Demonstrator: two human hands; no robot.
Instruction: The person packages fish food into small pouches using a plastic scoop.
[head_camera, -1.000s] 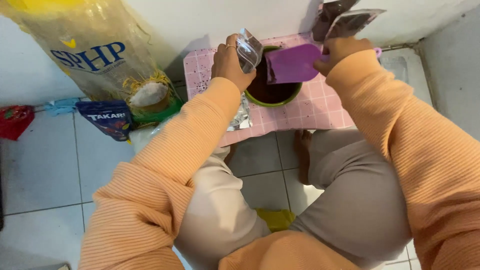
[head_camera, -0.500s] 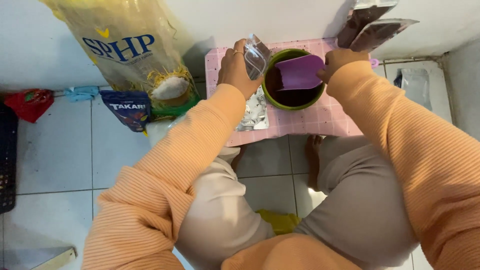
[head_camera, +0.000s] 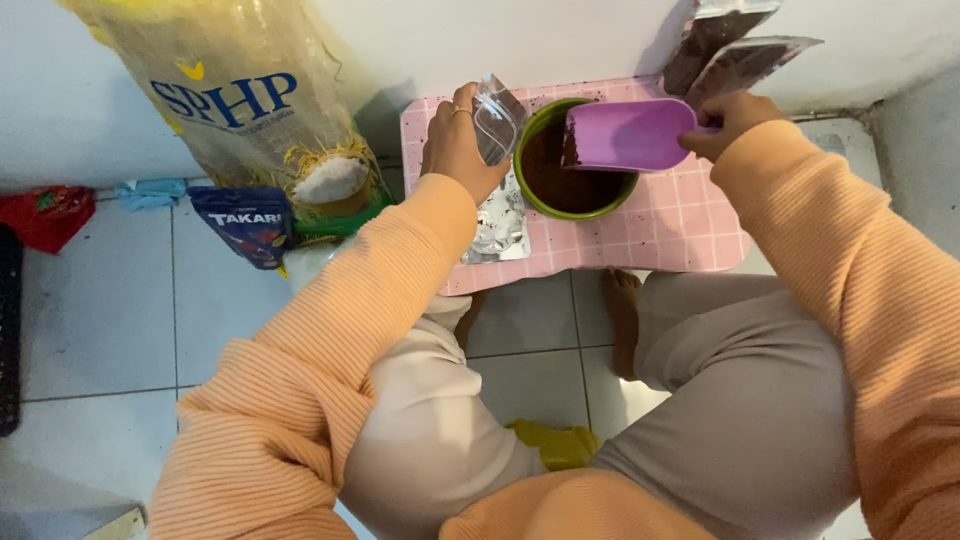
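Head view, looking down past orange sleeves and beige-clad knees at a white tiled floor (head_camera: 110, 330). Far left, a big clear sack (head_camera: 250, 100) leaning on the wall, with a dark blue packet (head_camera: 243, 222) just beside its base. Far centre, a low pink checked board (head_camera: 690, 225) carrying a green bowl (head_camera: 535, 195) of dark brown powder. Held over the bowl's right half, a purple scoop (head_camera: 630, 135), gripped at its handle by the right hand (head_camera: 730, 120). Just left of the bowl, a small clear pouch (head_camera: 497, 125) pinched upright in the left hand (head_camera: 455, 150). Below it, flat silver pouches (head_camera: 500, 230) on the board. Far right, two filled pouches (head_camera: 730, 50) propped against the wall.
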